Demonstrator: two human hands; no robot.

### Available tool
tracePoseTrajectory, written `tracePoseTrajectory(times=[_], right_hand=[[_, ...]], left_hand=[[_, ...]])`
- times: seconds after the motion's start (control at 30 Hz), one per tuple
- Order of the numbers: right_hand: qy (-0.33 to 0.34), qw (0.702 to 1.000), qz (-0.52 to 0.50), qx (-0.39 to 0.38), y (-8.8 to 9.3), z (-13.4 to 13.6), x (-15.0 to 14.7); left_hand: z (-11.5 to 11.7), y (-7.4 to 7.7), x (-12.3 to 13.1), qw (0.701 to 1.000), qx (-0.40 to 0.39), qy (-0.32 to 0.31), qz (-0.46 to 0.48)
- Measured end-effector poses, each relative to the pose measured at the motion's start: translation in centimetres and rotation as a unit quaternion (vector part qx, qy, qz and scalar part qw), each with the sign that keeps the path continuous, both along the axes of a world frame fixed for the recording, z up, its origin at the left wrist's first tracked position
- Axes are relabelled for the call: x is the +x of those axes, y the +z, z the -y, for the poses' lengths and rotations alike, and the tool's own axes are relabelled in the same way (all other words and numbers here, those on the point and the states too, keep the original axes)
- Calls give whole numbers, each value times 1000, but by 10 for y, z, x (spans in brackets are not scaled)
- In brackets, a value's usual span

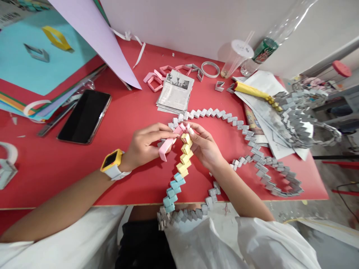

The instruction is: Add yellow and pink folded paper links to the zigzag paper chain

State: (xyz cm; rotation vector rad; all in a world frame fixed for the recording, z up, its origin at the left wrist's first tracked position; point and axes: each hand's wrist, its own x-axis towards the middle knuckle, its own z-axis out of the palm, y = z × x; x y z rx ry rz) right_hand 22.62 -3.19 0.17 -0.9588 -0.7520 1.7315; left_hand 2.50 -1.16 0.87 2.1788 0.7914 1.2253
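My left hand (pixel 153 142) is closed on a folded pink paper strip (pixel 166 146), whose bent end hangs below the fingers. Opposite it, my right hand (pixel 204 144) pinches the top end of a zigzag folded-paper chain (pixel 185 158), where pink paper meets the yellow links. Below the yellow comes a light blue section (pixel 173 192), then grey newsprint links (pixel 187 215) that droop over the table's front edge. More of the newsprint chain (pixel 215 112) curves across the table behind and to the right of my hands. The fingertips partly hide the pink joint.
Cut newsprint sheets (pixel 175 91) lie stacked beyond my hands, beside folded pink strips (pixel 155 83) and a tape roll (pixel 210 69). A phone (pixel 84 116) lies left. A plastic cup (pixel 237 58) and a bottle (pixel 263 54) stand at the back right, near a yellow paper roll (pixel 249 89).
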Motion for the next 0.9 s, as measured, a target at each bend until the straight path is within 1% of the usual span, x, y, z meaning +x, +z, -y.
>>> tracePoseTrajectory(times=[0.07, 0.13, 0.23, 0.27, 0.3, 0.33, 0.4, 0.47, 0.57, 0.63, 0.7, 0.8, 0.9], right_hand=[[-4, 1000, 4, 6, 0, 0, 0], [-12, 1000, 15, 15, 0, 0, 1], [-30, 998, 51, 27, 0, 0, 1], [-35, 997, 63, 31, 0, 0, 1], [-38, 996, 72, 35, 0, 0, 1], [-37, 996, 77, 39, 0, 1, 0], [-35, 994, 88, 47, 1, 2, -1], [-38, 993, 98, 53, 2, 4, -4], [-40, 993, 94, 64, 2, 7, -8], [-36, 993, 82, 71, 2, 9, -12], [-36, 994, 73, 76, 1, 10, -15], [-39, 995, 63, 74, 0, 11, -16], [-41, 995, 60, 72, -1, 10, -16]], left_hand=[[0, 0, 1, 999, -51, -8, 18], [0, 0, 1, 990, -125, -40, 48], [-3, -1, 0, 957, -243, -117, 110], [-4, -1, -1, 945, -272, -128, 128], [-4, -1, -1, 938, -293, -123, 139], [-4, -1, 0, 936, -306, -102, 144], [-2, 0, 3, 942, -303, -32, 138], [3, 1, 8, 951, -280, 40, 122], [11, 1, 14, 958, -243, 103, 112], [15, 1, 17, 961, -224, 124, 104], [17, 1, 17, 967, -198, 131, 88], [17, 2, 18, 976, -159, 132, 72], [17, 2, 18, 980, -139, 130, 64]])
